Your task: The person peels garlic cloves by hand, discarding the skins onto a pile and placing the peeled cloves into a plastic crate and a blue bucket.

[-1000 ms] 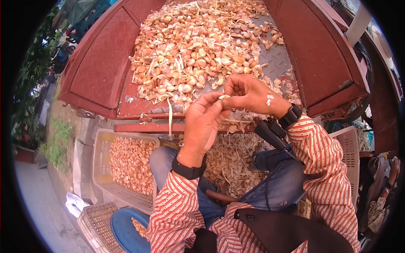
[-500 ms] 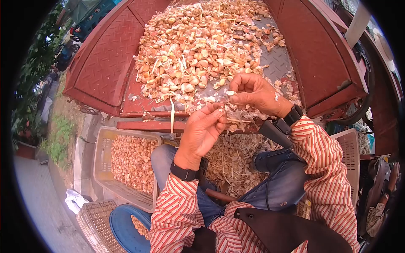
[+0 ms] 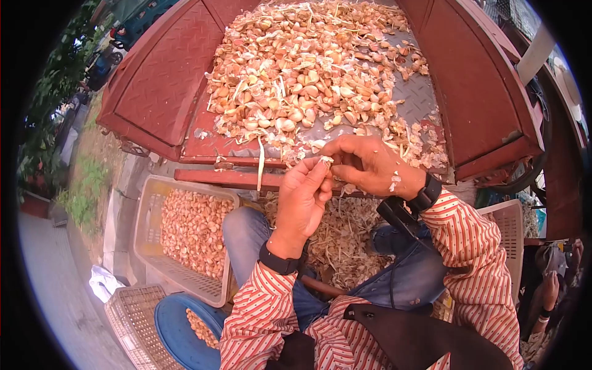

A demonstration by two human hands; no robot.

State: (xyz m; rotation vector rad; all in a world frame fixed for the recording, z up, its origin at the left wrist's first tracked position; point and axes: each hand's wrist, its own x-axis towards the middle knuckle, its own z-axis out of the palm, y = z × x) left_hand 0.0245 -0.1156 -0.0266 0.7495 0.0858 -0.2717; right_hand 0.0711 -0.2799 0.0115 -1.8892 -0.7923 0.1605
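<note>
Head view: the left hand (image 3: pixel 302 200) has a small pale piece (image 3: pixel 326 160) pinched between thumb and forefinger, over the near edge of the red cart bed (image 3: pixel 202 140). The right hand (image 3: pixel 373 166) meets it with curled fingers; whether its grip holds the piece too cannot be told. Nor is it clear whether that is clove or skin. The loose garlic pile (image 3: pixel 302 86) lies just beyond, the crate of cloves (image 3: pixel 185 283) down to the left. Good handling here would likely mean a light, steady left pinch near the end, the right thumb working papery skin sideways without bruising flesh, wrists low and close together for control.
</note>
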